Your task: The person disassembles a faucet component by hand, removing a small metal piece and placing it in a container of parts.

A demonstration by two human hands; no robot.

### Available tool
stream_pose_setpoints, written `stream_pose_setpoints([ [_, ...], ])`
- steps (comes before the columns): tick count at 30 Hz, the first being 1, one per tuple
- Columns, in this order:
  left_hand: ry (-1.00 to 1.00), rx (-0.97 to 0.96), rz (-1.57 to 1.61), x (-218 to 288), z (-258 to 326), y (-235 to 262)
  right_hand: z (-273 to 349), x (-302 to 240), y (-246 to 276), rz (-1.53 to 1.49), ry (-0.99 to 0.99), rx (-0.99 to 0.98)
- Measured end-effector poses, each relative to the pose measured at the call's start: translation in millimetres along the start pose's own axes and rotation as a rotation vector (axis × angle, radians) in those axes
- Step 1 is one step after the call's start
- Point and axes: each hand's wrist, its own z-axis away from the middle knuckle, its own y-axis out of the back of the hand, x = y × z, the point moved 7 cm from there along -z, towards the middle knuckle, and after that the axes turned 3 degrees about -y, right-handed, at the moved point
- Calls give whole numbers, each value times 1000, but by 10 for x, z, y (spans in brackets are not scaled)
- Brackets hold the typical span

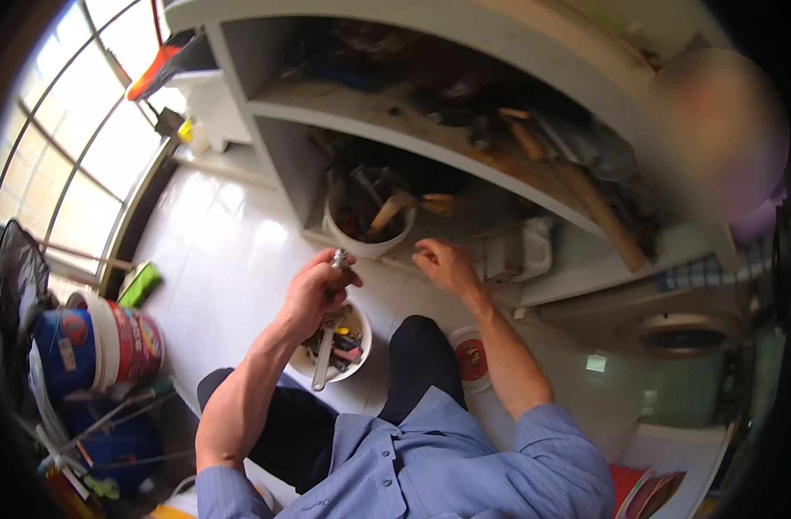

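My left hand point(312, 292) is closed round a small shiny metal fitting point(340, 258) that pokes up past the fingers. Just below that hand, a white bucket point(361, 356) stands on the floor by my knee. It holds pliers-like tools with red and yellow grips, and an adjustable wrench point(323, 353) slants over its near rim. My right hand point(450, 272) hovers in front of the shelf unit, fingers loosely bent and apart, with nothing visible in them. Nearest to both hands is a white tub point(368, 249) of dark tools on the bottom shelf; a wooden handle point(391, 212) sticks out of it.
The shelf unit point(413, 143) spans the far side, with long wooden-handled tools point(586, 195) lying on its shelf. Paint buckets point(136, 344) and a green brush point(140, 284) stand at the left by the window. A round red-and-white lid point(471, 359) lies beside my right knee.
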Motion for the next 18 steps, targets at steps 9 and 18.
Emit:
stream_pose_setpoints([
  [9, -112, -5, 14, -134, -65, 145, 513, -838, 1103, 113, 337, 392],
  [18, -194, -106, 33, -365, -448, 151, 1458, -1399, 2242, 362, 573, 825],
])
